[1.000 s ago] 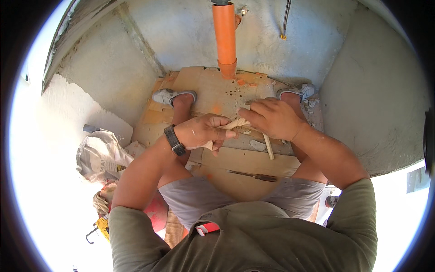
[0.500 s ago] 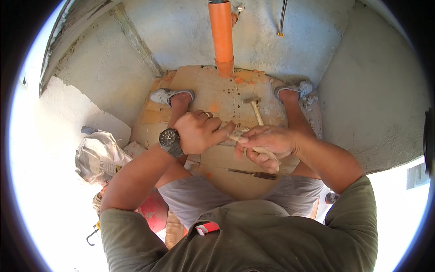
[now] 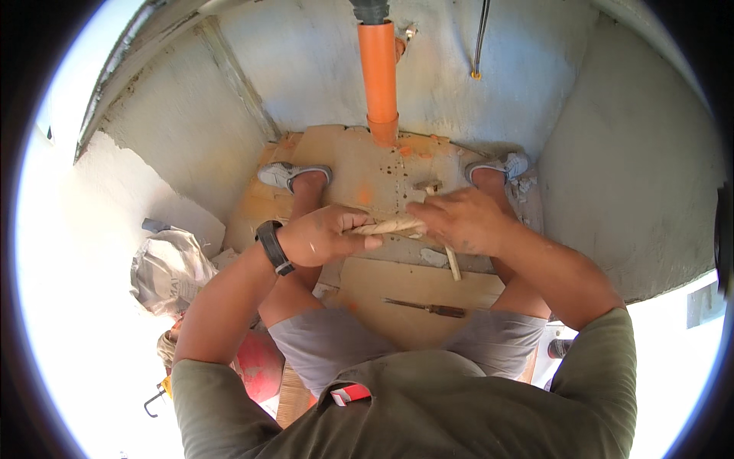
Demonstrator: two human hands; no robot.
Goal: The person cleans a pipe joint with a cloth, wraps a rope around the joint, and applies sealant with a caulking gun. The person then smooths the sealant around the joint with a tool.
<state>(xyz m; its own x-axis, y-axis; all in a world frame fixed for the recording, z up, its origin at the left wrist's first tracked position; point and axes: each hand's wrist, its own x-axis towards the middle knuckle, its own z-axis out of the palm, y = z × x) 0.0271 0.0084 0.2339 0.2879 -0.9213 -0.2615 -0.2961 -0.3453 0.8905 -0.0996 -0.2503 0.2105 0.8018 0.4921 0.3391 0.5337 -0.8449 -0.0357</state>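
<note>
A twisted beige strip [image 3: 388, 226], rolled like a short rope, stretches level between my two hands. Its material is hard to make out. My left hand [image 3: 321, 236], with a black watch on the wrist, grips the left end between thumb and fingers. The right end is pinched in my right hand [image 3: 465, 220], whose back faces up. Below that hand, a hammer [image 3: 453, 262] with a pale wooden handle lies on the floor, partly hidden by my fingers. Closer to me rests a screwdriver [image 3: 430, 308] with a dark handle.
An orange pipe [image 3: 379, 76] rises from the cardboard-covered floor [image 3: 336, 161] near the far wall. Black cables [image 3: 480, 46] hang from that wall. Plaster walls stand on both sides. A whitish sack [image 3: 170, 268] and a red container [image 3: 260, 363] are at my left. My feet straddle the work spot.
The strip has become tightly twisted and now spans level between my hands. My right hand has turned back-up and risen slightly, uncovering more of the hammer's handle. My left wrist has rotated.
</note>
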